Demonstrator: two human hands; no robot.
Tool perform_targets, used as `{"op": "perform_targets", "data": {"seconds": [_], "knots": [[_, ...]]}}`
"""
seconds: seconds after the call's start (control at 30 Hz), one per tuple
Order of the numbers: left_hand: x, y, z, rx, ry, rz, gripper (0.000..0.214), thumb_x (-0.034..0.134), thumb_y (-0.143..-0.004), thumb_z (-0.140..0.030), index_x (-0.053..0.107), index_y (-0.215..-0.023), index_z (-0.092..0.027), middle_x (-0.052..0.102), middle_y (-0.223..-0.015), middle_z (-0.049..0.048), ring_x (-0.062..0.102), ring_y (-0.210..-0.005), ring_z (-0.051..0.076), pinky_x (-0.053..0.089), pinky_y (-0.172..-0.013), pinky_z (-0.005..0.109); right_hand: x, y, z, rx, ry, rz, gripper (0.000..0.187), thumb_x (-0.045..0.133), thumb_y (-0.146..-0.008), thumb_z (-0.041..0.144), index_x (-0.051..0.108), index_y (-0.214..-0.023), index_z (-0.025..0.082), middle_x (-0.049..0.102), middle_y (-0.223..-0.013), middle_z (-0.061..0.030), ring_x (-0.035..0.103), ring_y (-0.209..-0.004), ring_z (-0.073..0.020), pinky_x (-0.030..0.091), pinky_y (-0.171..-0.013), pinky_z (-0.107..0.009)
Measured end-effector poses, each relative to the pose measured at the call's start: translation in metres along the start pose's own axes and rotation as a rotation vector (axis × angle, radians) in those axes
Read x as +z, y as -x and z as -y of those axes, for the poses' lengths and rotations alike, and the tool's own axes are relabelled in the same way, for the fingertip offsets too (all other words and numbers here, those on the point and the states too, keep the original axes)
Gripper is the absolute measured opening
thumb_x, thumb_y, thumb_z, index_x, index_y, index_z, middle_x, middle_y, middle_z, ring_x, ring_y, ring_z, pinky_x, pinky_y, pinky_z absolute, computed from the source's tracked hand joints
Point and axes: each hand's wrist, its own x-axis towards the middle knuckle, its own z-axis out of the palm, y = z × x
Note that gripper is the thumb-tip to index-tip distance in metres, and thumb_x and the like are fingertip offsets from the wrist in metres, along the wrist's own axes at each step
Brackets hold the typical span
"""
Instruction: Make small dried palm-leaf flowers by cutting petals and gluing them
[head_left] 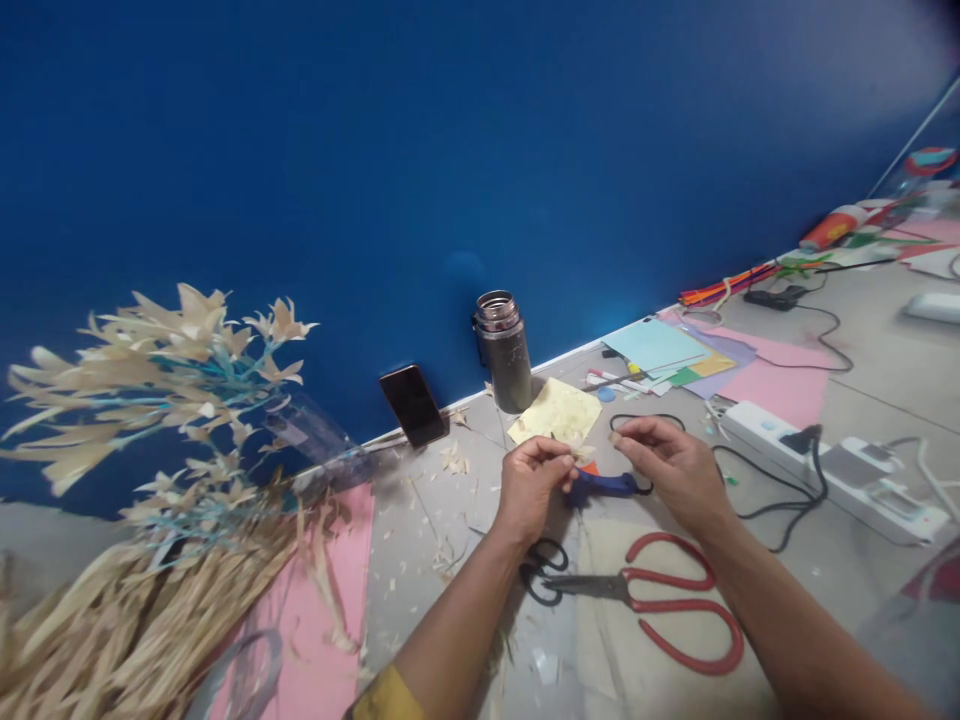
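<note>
In the head view, mid-frame, the left hand [529,485] pinched a small pale straw-coloured piece [581,450] above the grey worktop [420,520]. The right hand [671,465] had its fingers closed narrow just beside it; whether they gripped a strand was unclear. This looked like fine shaping, calling for a delicate pinch. Below lay red-handled scissors [660,600] and black-handled scissors [544,575]; a blue handle [604,485] crowded the hands.
</note>
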Motion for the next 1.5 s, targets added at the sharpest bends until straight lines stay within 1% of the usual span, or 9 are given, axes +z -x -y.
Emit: {"op": "perform_targets", "data": {"seconds": [0.13,0.23,0.43,0.57,0.77,0.9,1.07,1.3,1.5], "knots": [[0.001,0.001,-0.001,0.004,-0.028,0.004,0.02,0.081,-0.066,-0.023,0.066,-0.077,-0.015,0.065,-0.061,0.0016,0.055,-0.052,0.011,0.041,-0.054,0.024,-0.003,-0.001,0.001,0.01,0.018,-0.008,0.019,0.073,-0.079,0.038,0.071,-0.079,0.018,0.063,-0.065,-0.0005,0.047,-0.052,-0.0114,0.039,-0.047,-0.024],[0.002,0.001,0.0,0.032,-0.026,-0.017,0.021,0.081,-0.065,-0.023,0.065,-0.076,-0.016,0.062,-0.06,-0.0005,0.054,-0.051,0.01,0.04,-0.053,0.024,-0.005,-0.001,0.0,-0.036,0.041,-0.003,0.017,0.071,-0.081,0.036,0.072,-0.082,0.019,0.067,-0.069,-0.0017,0.053,-0.056,-0.0131,0.043,-0.051,-0.025],[0.003,-0.001,0.005,0.074,-0.046,-0.143,0.019,0.08,-0.064,-0.02,0.064,-0.074,-0.016,0.061,-0.062,-0.002,0.052,-0.053,0.009,0.04,-0.055,0.023,0.0,0.007,0.001,-0.298,0.217,-0.012,0.01,0.066,-0.087,0.027,0.072,-0.082,0.021,0.072,-0.082,-0.0031,0.062,-0.068,-0.0156,0.05,-0.06,-0.026],[0.004,-0.001,0.003,0.034,0.062,-0.102,0.025,0.084,-0.059,-0.02,0.063,-0.073,-0.017,0.062,-0.063,-0.0018,0.052,-0.054,0.009,0.04,-0.055,0.023,0.003,0.011,0.004,-0.424,0.32,-0.036,0.008,0.064,-0.091,0.025,0.07,-0.086,0.022,0.071,-0.083,-0.0031,0.062,-0.067,-0.0156,0.048,-0.058,-0.026],[0.003,0.002,-0.002,0.036,0.081,-0.014,0.025,0.086,-0.058,-0.018,0.066,-0.074,-0.017,0.062,-0.061,-0.0016,0.055,-0.055,0.01,0.043,-0.057,0.024,-0.001,0.011,0.004,-0.434,0.314,-0.088,0.008,0.063,-0.093,0.027,0.068,-0.087,0.023,0.07,-0.088,-0.0054,0.063,-0.074,-0.0181,0.051,-0.062,-0.029],[0.0,0.003,-0.004,0.091,0.022,-0.002,0.022,0.086,-0.06,-0.016,0.068,-0.073,-0.016,0.069,-0.074,0.0018,0.059,-0.065,0.012,0.046,-0.063,0.024,-0.002,0.013,0.003,-0.408,0.293,-0.087,0.006,0.065,-0.091,0.026,0.068,-0.087,0.024,0.07,-0.087,-0.0041,0.063,-0.073,-0.0175,0.051,-0.062,-0.028],[-0.001,0.003,-0.005,0.115,-0.024,-0.003,0.019,0.085,-0.063,-0.015,0.069,-0.072,-0.016,0.068,-0.073,0.0014,0.058,-0.066,0.011,0.045,-0.063,0.024,-0.003,0.014,0.001,-0.366,0.271,-0.093,0.005,0.066,-0.09,0.027,0.068,-0.087,0.024,0.07,-0.087,-0.0027,0.063,-0.071,-0.0164,0.051,-0.063,-0.028],[0.003,0.003,-0.006,-0.035,0.155,0.063,0.032,0.089,-0.054,-0.021,0.062,-0.069,-0.017,0.061,-0.063,-0.002,0.052,-0.053,0.009,0.04,-0.058,0.025,-0.003,0.015,0.005,-0.441,0.305,-0.079,0.005,0.065,-0.091,0.025,0.067,-0.087,0.024,0.07,-0.086,-0.0046,0.065,-0.074,-0.0184,0.051,-0.063,-0.029],[0.005,0.003,-0.006,-0.185,0.325,0.064,0.034,0.089,-0.058,-0.019,0.06,-0.076,-0.017,0.062,-0.064,-0.0003,0.056,-0.058,0.01,0.04,-0.059,0.023,-0.002,0.012,0.009,-0.531,0.379,0.027,0.007,0.063,-0.093,0.026,0.066,-0.087,0.024,0.071,-0.08,-0.0042,0.064,-0.066,-0.0172,0.049,-0.059,-0.028]]}}
